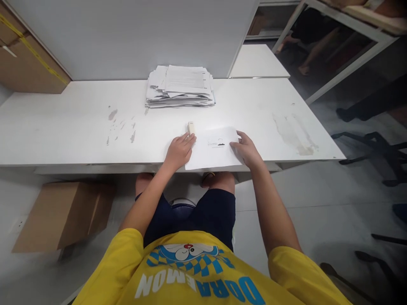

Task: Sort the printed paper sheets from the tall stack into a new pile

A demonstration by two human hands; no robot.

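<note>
A white paper sheet (211, 156) with a small dark print lies at the table's front edge, its lower edge overhanging slightly. My right hand (247, 149) is closed on the sheet's right edge, with the thumb on top and fingers curled at the far corner. At the sheet's left edge, my left hand (180, 150) has its fingers together over the near end of a small cream-coloured block (191, 126). The block points away from me at the sheet's upper left corner. What kind of thing it is, I cannot make out.
A thick stack of papers (184, 80) stands farther back against a grey panel (133, 38). Grey stains mark the white table (70, 127). Cardboard boxes stand at the back left (34, 59) and below the table (54, 216). Chair legs (381, 148) and another person's foot (304, 70) show at right.
</note>
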